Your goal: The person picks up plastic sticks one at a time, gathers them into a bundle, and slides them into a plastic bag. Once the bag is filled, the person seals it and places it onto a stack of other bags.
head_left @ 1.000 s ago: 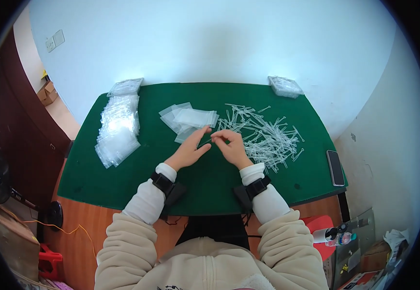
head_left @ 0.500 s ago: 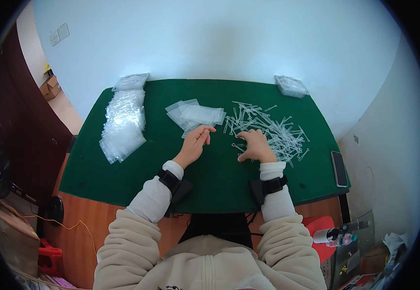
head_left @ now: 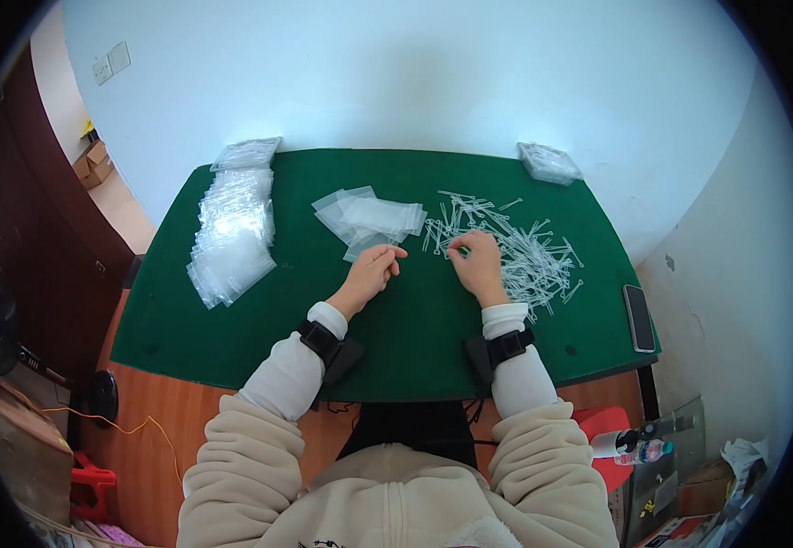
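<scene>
My left hand (head_left: pixel 371 277) is closed, its fingers curled together just in front of a few loose clear plastic bags (head_left: pixel 376 216). Whatever those fingers hold, if anything, is hidden. To its right, my right hand (head_left: pixel 478 267) has thumb and fingertips pinched together at the left edge of a heap of thin whitish pins (head_left: pixel 533 258), each with a small ring at one end. What is in the pinch is too small to make out. Both hands hover over or rest on the green tabletop (head_left: pixel 414 338).
A long overlapping row of clear bags (head_left: pixel 235 233) lies at the left. Packed bundles stand at the far left corner (head_left: pixel 248 154) and far right corner (head_left: pixel 550 163), by the wall. A phone (head_left: pixel 638 318) lies near the right edge. Bottles (head_left: pixel 645 452) stand on a red stool below.
My right hand has gone from spread fingers to a pinch and shifted slightly left and away from me. My left hand has barely moved.
</scene>
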Tool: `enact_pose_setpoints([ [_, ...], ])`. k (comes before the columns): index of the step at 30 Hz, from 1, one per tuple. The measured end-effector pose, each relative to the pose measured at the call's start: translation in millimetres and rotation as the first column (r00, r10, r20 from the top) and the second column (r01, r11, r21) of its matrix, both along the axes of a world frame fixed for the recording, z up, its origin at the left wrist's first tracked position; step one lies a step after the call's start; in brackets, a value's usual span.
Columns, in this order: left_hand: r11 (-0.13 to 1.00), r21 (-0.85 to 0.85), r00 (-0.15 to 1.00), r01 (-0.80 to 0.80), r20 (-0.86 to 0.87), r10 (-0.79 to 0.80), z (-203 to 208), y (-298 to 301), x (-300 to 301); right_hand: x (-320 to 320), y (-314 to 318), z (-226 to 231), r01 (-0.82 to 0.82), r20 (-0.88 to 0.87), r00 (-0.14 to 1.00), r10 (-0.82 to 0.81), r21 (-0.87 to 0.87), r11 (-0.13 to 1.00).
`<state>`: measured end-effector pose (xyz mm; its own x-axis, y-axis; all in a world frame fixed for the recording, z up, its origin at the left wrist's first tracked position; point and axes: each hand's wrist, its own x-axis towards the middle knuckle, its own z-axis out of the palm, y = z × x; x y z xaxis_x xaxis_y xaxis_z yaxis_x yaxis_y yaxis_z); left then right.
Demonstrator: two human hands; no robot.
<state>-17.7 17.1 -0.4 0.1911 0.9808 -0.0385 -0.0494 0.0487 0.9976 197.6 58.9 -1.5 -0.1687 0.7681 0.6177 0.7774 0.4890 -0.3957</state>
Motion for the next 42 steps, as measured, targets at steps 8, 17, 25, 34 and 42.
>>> enact_pose_setpoints([
  [8,0.999,0.029,0.982,-0.014,0.191,0.008,-9.6,0.6,4.1,-37.1,-21.8,5.0,-0.631,-0.7,0.623,0.35,-0.186,0.753],
  [17,0.982,-0.07,0.962,0.175,0.223,-0.155,-3.2,-4.5,13.4,-34.2,-16.9,-2.4,-0.745,-0.796,0.516,0.316,-0.236,0.624],
  [25,0.958,-0.12,0.928,0.26,0.305,-0.214,7.1,-11.7,13.7,-37.3,-23.5,6.7,-0.668,-0.755,0.57,0.324,-0.197,0.718],
  [34,0.89,-0.111,0.861,0.441,0.334,-0.385,4.9,-12.2,9.2,-35.8,-22.5,4.4,-0.694,-0.797,0.493,0.35,-0.118,0.71],
  [42,0.903,-0.083,0.876,0.422,0.292,-0.383,2.9,-10.7,10.2,-32.3,-13.3,-0.6,-0.549,-0.754,0.606,0.254,-0.165,0.819],
])
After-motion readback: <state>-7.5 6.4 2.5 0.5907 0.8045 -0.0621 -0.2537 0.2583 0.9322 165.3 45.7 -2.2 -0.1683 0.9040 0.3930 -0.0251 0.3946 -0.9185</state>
